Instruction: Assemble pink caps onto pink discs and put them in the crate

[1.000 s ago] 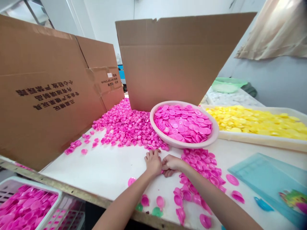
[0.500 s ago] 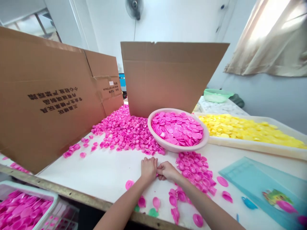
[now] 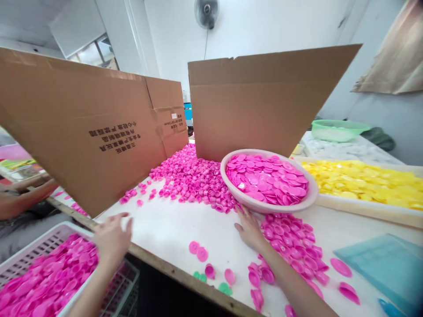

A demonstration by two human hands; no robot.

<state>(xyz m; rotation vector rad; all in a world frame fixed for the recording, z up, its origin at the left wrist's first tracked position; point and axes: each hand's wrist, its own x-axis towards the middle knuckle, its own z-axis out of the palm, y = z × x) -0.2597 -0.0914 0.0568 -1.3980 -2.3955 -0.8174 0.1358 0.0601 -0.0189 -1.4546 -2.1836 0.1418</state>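
The person's left hand (image 3: 112, 241) hung over the front edge of the white tabletop (image 3: 165, 229), its grip released and its fingers spread, with nothing visible in it. Below it sat a white plastic crate (image 3: 42, 243) heaped with magenta plastic caps (image 3: 42, 277). The right hand (image 3: 250, 231) lay palm down on the tabletop, also released and holding nothing that could be seen, its fingertips (image 3: 239, 210) at the lower rim of a pale pink plastic basin (image 3: 313, 193). The basin was full of flat-lying magenta caps (image 3: 267, 178). Just right of that hand spread a loose pile of caps (image 3: 291, 246), and a broad heap of caps (image 3: 191, 180) ran back behind the basin's left side. A few stray pink caps (image 3: 198, 251) and green caps (image 3: 224, 288) lay near the front edge between the hands. Two upright cardboard box flaps (image 3: 82, 132) (image 3: 264, 101) walled the rear of the heap. To the right stood a white tray (image 3: 370, 213) of yellow caps (image 3: 360, 185), and a teal plastic sheet (image 3: 376, 268) lay nearer the front. Beyond the left flap showed a co-worker's forearm (image 3: 23, 193).
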